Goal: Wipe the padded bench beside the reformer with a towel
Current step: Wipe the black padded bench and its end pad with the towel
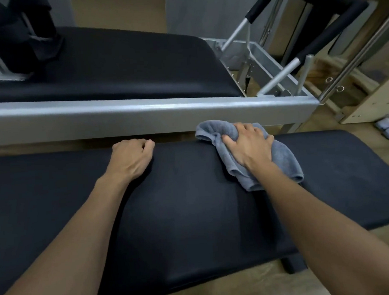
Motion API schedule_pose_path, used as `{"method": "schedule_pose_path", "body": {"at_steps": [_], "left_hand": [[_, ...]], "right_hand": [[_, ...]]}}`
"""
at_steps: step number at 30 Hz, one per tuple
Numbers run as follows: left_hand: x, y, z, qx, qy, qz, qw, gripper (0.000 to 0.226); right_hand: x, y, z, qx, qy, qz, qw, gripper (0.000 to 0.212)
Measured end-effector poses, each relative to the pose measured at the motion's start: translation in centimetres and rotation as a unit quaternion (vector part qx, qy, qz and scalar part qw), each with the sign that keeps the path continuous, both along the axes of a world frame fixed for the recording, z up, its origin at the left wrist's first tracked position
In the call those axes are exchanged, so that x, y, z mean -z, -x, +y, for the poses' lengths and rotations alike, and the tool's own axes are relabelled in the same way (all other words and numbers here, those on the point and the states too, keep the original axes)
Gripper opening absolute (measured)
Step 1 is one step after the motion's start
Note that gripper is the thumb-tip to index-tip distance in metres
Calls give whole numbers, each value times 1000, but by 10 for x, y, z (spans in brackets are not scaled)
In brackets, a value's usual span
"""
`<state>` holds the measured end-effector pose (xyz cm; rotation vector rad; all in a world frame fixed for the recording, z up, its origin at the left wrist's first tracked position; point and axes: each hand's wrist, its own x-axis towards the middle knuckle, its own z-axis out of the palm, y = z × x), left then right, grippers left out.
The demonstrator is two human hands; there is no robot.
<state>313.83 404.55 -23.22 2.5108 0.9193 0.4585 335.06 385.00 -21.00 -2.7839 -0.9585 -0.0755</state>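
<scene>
The towel (283,162) is gripped by the right hand (248,146), fingers curled into it, at the far edge of the padded surface (193,215), right of centre. The left hand (131,158) is rested to its left, fingers curled, empty. Overlapping strokes should be drawn nearward under even pressure.

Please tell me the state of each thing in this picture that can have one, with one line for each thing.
padded bench: level, with the towel and both hands on it.
towel: crumpled, at the bench's far edge.
right hand: grips the towel and presses it down.
left hand: fingers curled over the bench's far edge.
foot bar: raised, at a slant.
</scene>
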Motion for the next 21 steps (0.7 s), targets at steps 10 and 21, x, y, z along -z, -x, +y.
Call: {"method": "schedule_pose_path", "body": {"at_steps": [10,21], "left_hand": [[-19,2,-10,13,14,78,997,42],[-32,10,38,38,132,98,986,53]], "right_hand": [[-15,68,-122,-39,3,3,999,58],[-4,204,-1,-157,23,-22,987,64]]}}
